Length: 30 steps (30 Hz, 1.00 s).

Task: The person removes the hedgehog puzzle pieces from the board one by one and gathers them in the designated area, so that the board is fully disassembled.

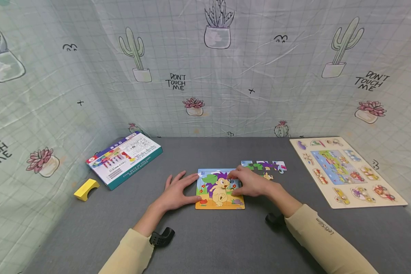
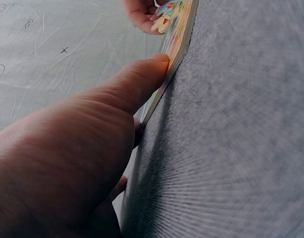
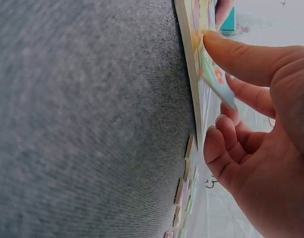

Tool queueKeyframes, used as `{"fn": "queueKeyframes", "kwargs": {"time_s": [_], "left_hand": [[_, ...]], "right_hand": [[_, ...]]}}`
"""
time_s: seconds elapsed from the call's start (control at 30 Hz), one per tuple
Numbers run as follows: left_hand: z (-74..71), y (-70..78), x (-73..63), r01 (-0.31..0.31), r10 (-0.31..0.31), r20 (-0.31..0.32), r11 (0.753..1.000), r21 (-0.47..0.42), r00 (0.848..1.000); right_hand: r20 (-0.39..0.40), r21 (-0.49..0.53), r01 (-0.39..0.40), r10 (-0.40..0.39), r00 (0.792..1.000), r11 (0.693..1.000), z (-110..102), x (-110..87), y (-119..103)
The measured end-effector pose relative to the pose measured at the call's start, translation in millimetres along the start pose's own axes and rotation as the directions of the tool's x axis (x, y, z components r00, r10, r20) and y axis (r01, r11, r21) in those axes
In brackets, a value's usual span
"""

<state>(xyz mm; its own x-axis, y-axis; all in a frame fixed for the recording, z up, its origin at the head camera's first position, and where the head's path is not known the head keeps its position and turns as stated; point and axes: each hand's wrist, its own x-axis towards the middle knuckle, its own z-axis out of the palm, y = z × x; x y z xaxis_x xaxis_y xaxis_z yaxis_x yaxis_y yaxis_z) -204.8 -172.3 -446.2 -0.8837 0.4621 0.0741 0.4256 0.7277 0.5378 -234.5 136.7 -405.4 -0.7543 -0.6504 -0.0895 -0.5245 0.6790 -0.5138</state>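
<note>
A jigsaw puzzle with a purple-spined hedgehog picture lies flat in its tray on the dark table. My left hand rests at its left side, fingers spread; the thumb touches the lower left rim, and the index finger reaches the upper left corner. At the right side of the puzzle, my right hand pinches a puzzle piece with a red flower on it between thumb and fingers. In the right wrist view the piece is tilted, with one side raised off the tray. Its far outline is partly hidden by the fingers.
Several loose puzzle pieces lie behind the right hand. A wooden picture board lies at the far right. On the left are a bead set box and a yellow arch block. A printed cloth hangs behind the table.
</note>
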Motion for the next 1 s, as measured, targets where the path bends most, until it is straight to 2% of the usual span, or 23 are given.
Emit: {"fn": "queueKeyframes", "kwargs": {"time_s": [0.3, 0.57, 0.77, 1.0], "left_hand": [[-0.8, 0.6, 0.3, 0.001, -0.001, 0.004, 1.000, -0.012, 1.000], [-0.8, 0.4, 1.1, -0.003, 0.004, 0.004, 1.000, -0.014, 1.000], [-1.1, 0.3, 0.8, 0.000, 0.000, 0.004, 1.000, -0.012, 1.000], [-0.2, -1.0, 0.4, -0.003, 0.003, 0.006, 1.000, -0.014, 1.000]], "right_hand": [[-0.076, 0.035, 0.058, -0.056, 0.996, 0.998, 3.5, -0.6, 3.2], [-0.062, 0.082, 0.062, -0.057, 0.996, 0.995, 0.7, -1.6, 2.4], [-0.047, 0.097, 0.036, -0.031, 0.998, 0.995, -2.1, -2.2, 2.4], [-0.060, 0.151, 0.042, -0.034, 0.998, 0.988, -2.2, -4.9, 6.3]]}}
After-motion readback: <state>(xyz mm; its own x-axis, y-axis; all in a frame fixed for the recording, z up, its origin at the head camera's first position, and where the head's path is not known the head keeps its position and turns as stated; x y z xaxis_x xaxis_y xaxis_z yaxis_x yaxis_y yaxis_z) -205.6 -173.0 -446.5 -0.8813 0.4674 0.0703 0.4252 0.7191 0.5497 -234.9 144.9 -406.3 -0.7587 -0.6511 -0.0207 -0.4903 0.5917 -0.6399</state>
